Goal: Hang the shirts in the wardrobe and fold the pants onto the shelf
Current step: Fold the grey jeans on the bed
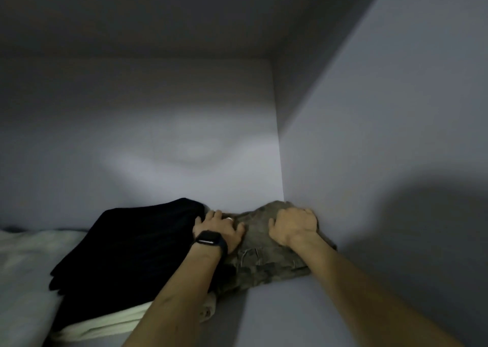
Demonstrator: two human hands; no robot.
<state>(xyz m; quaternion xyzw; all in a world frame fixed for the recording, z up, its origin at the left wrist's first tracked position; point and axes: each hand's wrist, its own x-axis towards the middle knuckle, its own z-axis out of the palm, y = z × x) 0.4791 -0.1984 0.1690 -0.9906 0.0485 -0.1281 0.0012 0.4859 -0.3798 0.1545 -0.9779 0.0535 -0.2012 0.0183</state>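
Left hand (221,231) was down flat on the folded pants (266,263), fingers spread and fairly straight, pressing on the bundle's left part, nothing pinched in them. A black watch (209,241) sat on that wrist and a pale ring (230,218) on one finger. The hand's outer edge was touching the black garment (126,254) just beside it.

Right hand (293,225) lay on top of the far hump of the pants, thumb out to the left, fingers bent at the knuckles over the cloth (tips hidden behind the fold, so gripping or merely pressing, I could not tell).

The pants, mottled olive-brown, lay on the shelf (280,317) in its rear right corner. Their long axis ran front to back, slanting a little rightward, the far end bunched up against the back wall (184,135) and the side wall (396,140), the near end pointing toward the camera. What looked like a belt loop showed on the near half.

Further left, the black garment was a folded stack, its long side slanting from the near left toward the back wall. It rested on pale folded fabric (105,325), and more pale cloth (26,256) spread along the shelf's left end.
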